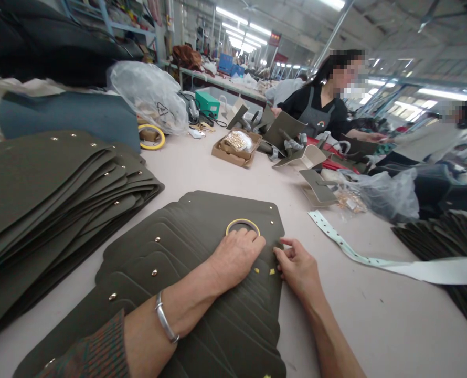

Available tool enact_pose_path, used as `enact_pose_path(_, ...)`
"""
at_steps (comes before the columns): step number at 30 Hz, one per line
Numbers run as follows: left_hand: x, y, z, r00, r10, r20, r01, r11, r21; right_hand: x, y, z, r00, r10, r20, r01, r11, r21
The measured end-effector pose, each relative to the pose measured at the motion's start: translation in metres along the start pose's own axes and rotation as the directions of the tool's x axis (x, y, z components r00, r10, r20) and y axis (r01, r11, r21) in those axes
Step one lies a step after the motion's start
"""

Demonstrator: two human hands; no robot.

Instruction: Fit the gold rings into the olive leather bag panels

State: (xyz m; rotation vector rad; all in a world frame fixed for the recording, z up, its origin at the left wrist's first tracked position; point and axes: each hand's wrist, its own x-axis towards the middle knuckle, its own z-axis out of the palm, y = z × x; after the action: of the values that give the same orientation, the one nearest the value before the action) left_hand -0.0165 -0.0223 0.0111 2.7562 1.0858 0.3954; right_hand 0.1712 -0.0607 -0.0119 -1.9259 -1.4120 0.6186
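Note:
Dark olive panels, likely leather or a similar sheet, lie overlapped in a fanned stack in front of me, with gold studs along the left side. My left hand rests on the stack, its fingers curled over a roll of yellow tape. At the stack's right edge is my right hand, thumb and forefinger drawn close together at the panel's border. Whatever sits between those fingertips is too small to make out. Small yellow tape pieces stick to the panels between my hands.
More studded panels are piled at left, near another yellow tape roll. A cardboard box holds gold hardware. A perforated pale strip lies right, beside more dark pieces. A co-worker stands across the table.

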Motion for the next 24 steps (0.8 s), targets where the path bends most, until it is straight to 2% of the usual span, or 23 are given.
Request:
enact_pose_path(2,0.000,0.000,0.000,1.000,-0.006,0.015,0.006,1.000,-0.013,0.000,0.003,-0.002,0.997,0.077,0.030,-0.081,0.986,0.145)
enact_pose_path(5,0.000,-0.001,0.000,0.999,-0.017,0.030,0.018,0.999,-0.031,-0.002,0.008,-0.005,0.995,0.076,0.070,-0.093,0.950,0.299)
enact_pose_path(8,0.001,-0.001,-0.001,1.000,-0.026,0.014,0.027,0.999,-0.047,-0.008,0.011,-0.006,0.997,-0.071,0.033,0.064,0.982,0.177)
enact_pose_path(11,0.001,0.001,-0.003,0.999,-0.036,0.014,0.037,0.997,-0.071,-0.013,0.008,-0.004,0.953,-0.297,-0.056,0.296,0.955,-0.024)
enact_pose_path(13,0.001,-0.001,-0.001,0.998,-0.058,0.029,0.060,0.995,-0.080,-0.012,0.005,0.000,0.937,-0.340,-0.079,0.333,0.938,-0.094)
enact_pose_path(18,0.005,-0.006,0.009,0.999,-0.043,0.014,0.045,0.989,-0.140,0.000,-0.002,0.009,0.958,-0.254,-0.132,0.224,0.953,-0.206)
enact_pose_path(22,0.004,-0.007,0.008,0.998,0.005,-0.060,-0.019,0.973,-0.228,-0.002,-0.010,0.009,0.971,-0.182,-0.156,0.148,0.966,-0.212)
enact_pose_path(24,0.005,-0.008,0.007,0.994,0.016,-0.104,-0.044,0.961,-0.274,-0.005,-0.013,0.007,0.981,-0.147,-0.125,0.121,0.973,-0.197)
